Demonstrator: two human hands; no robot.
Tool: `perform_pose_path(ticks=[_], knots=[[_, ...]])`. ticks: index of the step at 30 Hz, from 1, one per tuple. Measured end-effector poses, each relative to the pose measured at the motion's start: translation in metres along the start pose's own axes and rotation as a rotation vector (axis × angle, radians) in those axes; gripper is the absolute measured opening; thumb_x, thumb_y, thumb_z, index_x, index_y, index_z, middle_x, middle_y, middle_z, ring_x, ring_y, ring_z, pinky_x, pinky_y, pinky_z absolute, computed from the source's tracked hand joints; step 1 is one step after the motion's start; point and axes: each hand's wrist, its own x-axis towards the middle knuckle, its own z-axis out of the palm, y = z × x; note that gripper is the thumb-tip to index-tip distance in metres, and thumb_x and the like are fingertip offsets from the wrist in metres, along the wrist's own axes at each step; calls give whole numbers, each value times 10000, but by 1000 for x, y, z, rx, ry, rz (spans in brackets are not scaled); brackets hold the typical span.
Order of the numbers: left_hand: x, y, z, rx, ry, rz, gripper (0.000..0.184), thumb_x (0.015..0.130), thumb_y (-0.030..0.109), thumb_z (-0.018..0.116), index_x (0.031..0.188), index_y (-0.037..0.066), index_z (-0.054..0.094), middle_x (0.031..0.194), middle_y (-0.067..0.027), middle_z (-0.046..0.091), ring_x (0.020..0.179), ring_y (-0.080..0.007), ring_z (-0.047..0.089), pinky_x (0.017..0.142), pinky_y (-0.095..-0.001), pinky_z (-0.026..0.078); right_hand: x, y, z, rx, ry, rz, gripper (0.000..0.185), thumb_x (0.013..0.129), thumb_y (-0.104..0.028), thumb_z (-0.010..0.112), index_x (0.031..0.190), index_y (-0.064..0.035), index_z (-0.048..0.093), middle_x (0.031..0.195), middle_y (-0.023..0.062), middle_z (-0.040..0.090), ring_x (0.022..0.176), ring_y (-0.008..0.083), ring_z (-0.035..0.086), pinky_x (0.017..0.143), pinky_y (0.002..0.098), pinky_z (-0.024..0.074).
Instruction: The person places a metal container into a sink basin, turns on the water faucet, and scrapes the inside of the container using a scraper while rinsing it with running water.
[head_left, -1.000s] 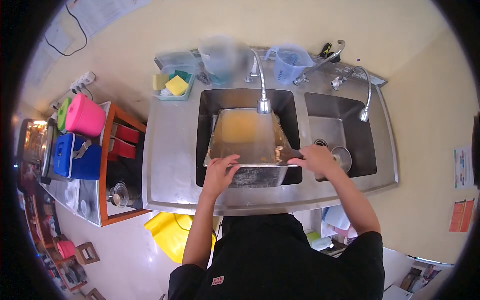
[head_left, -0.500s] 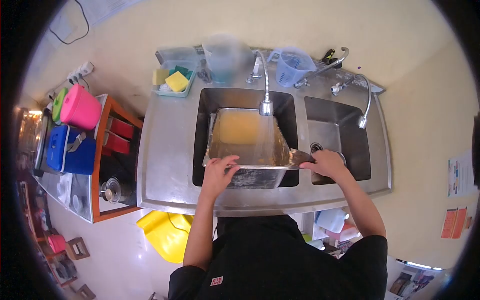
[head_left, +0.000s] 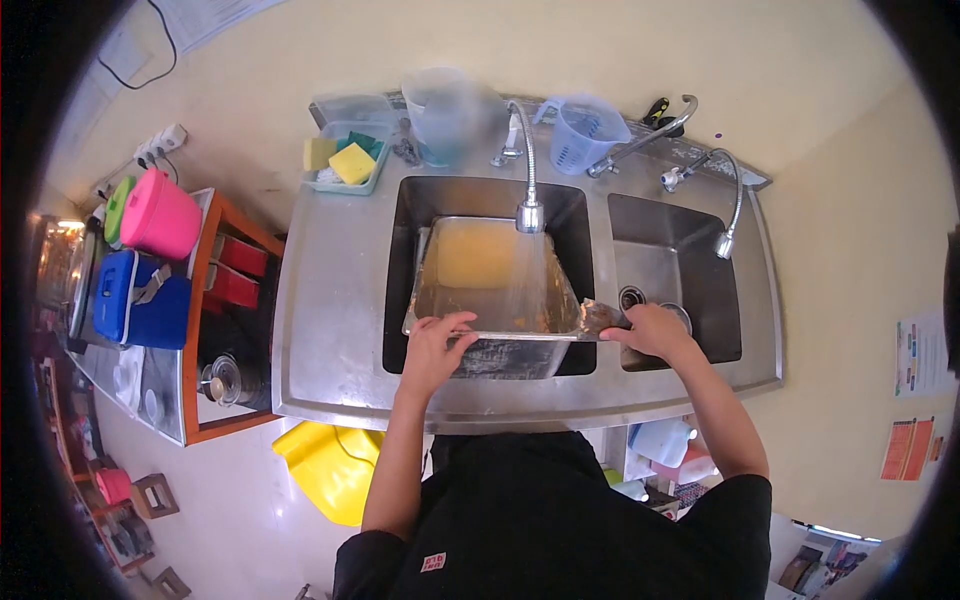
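Note:
A deep rectangular metal pan (head_left: 520, 357) sits tilted in the left sink basin, with yellowish residue on its inner surface. My left hand (head_left: 437, 350) is closed on the near rim, toward its left end. In my right hand (head_left: 652, 330) is a scraper (head_left: 597, 317), its wide, stained blade lying against the pan's near right corner; my fingers hide most of its handle. Water runs into the pan from the flexible faucet (head_left: 531, 215) above it.
The right sink basin (head_left: 655, 235) has its own faucet (head_left: 725, 242). Behind the sinks stand a tub of sponges (head_left: 352, 163), a blurred translucent container (head_left: 440, 120) and a blue measuring jug (head_left: 588, 135). An orange-framed shelf (head_left: 200, 330) stands at the left.
Almost nothing differs. The scraper's blade has turned slightly at the pan's corner, and the view has shifted a little. My left hand keeps its place on the rim.

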Motion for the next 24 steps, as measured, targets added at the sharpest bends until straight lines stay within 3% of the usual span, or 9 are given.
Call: perform_pose_path(ticks=[9,11,14,16,19,22,23,24], knots=[[1,-4,2,-7,-31,-37,302,872,241,742,1153,143,686,906,-58,752,893,-264,683,983,-408,412,36,-122,5,174,83,-181,761,823,-751,589,946,-14,736,910,224,719,894,389,709,791,503,555],[2,-4,2,24,-23,-6,312,857,226,753,1147,129,690,901,-79,747,889,-263,701,916,-398,460,35,-127,-1,167,82,-193,763,827,-745,591,953,-7,736,915,225,719,903,390,709,802,505,554],[0,0,-1,71,-9,10,321,856,247,753,1151,140,691,920,-78,745,902,-251,701,912,-393,458,45,-80,4,136,-24,-156,730,834,-721,606,964,-14,739,927,226,722,896,395,710,794,514,550],[0,7,-2,91,9,-1,297,865,273,743,1133,152,700,938,-63,745,914,-241,692,937,-391,433,36,-50,-4,157,22,-80,705,840,-716,600,975,-41,747,950,228,724,894,408,705,786,511,543],[-2,12,-1,143,-7,-20,227,881,300,724,1059,159,731,952,-43,745,919,-233,686,953,-383,412,53,-13,9,168,26,-2,725,845,-717,606,808,-5,737,823,201,714,812,386,703,725,480,537],[3,16,1,231,-56,-42,176,892,298,709,978,151,757,950,-36,745,923,-238,691,943,-381,422,54,-24,10,317,-76,25,763,862,-725,569,946,17,732,910,268,705,914,441,686,795,492,533],[5,20,0,241,-68,-68,168,895,290,704,954,144,762,951,-36,745,935,-242,692,940,-386,433,60,-27,21,251,45,-77,738,911,-661,565,862,62,705,824,245,700,809,383,715,715,456,553],[8,23,-1,252,-78,-94,165,899,282,698,930,136,768,953,-36,746,946,-245,694,938,-390,443,64,-30,22,366,-15,-51,709,925,-629,568,862,64,698,797,224,694,764,351,716,676,436,553]])
